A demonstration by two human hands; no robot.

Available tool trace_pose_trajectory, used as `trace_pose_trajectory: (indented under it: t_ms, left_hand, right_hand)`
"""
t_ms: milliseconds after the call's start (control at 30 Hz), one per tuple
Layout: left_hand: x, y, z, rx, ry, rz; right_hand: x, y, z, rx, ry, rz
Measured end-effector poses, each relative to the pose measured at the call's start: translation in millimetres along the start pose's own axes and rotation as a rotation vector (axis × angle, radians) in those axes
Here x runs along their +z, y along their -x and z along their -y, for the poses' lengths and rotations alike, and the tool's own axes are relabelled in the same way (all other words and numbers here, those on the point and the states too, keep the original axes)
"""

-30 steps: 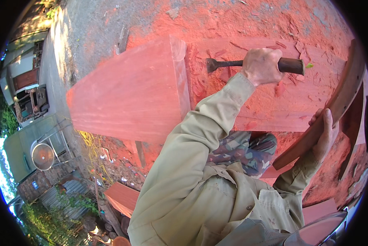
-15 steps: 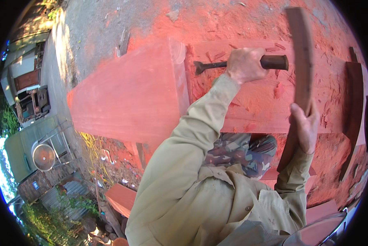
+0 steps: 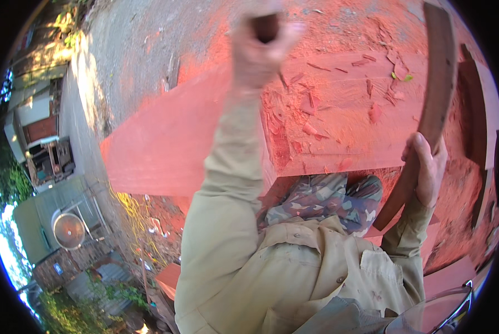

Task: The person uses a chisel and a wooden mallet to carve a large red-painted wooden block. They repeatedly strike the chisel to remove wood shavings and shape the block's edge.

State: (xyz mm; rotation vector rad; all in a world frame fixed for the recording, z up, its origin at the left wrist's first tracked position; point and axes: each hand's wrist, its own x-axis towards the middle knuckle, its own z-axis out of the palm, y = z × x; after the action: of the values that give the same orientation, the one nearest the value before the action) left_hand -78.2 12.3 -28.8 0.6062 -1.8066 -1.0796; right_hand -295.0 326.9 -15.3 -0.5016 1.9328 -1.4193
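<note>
My left hand (image 3: 255, 58), blurred by motion, is closed around a chisel (image 3: 265, 29). Only the dark butt end of its handle shows; the blade is hidden now. Below that hand lies a large reddish timber block (image 3: 171, 139), its raised part on the left. The lower cut surface (image 3: 338, 142) to the right is strewn with wood chips (image 3: 310, 103) and orange-red dust. On the right my right hand (image 3: 429, 170) grips a long, curved dark wooden club (image 3: 441, 72) near its lower end. The club stands apart from the block's chips, pointing away from me.
Dark-sided timber pieces (image 3: 476, 111) lie at the far right. Yellow strands (image 3: 132, 220) and a red wood block (image 3: 169, 277) are at lower left. A round-framed fan-like object (image 3: 69, 231) and a parked vehicle (image 3: 50, 161) stand farther left. Red dust covers the ground.
My left hand has swung up and left with the chisel, away from the chip-strewn surface. The right hand and club have shifted slightly right. More chips are uncovered.
</note>
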Motion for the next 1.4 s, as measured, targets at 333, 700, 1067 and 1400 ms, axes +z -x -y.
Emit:
trace_pose_trajectory:
  t_ms: [333,700,1067,1400]
  left_hand:
    - [-57.6,25.5,32.6,0.041,0.057,-0.197]
    - [-69.9,6.9,75.6,0.02,0.047,-0.176]
    - [-32.6,4.3,80.2,0.003,0.021,-0.208]
    - [113.6,10.7,34.8,-0.017,0.168,-0.135]
  right_hand:
    - [47.2,39.1,103.9,-0.407,0.103,0.074]
    - [89.0,28.7,207.8,-1.052,0.312,-0.002]
    - [138.6,-3.9,126.0,-0.827,0.658,0.354]
    - [4.1,34.7,-7.0,-0.156,-0.004,-0.047]
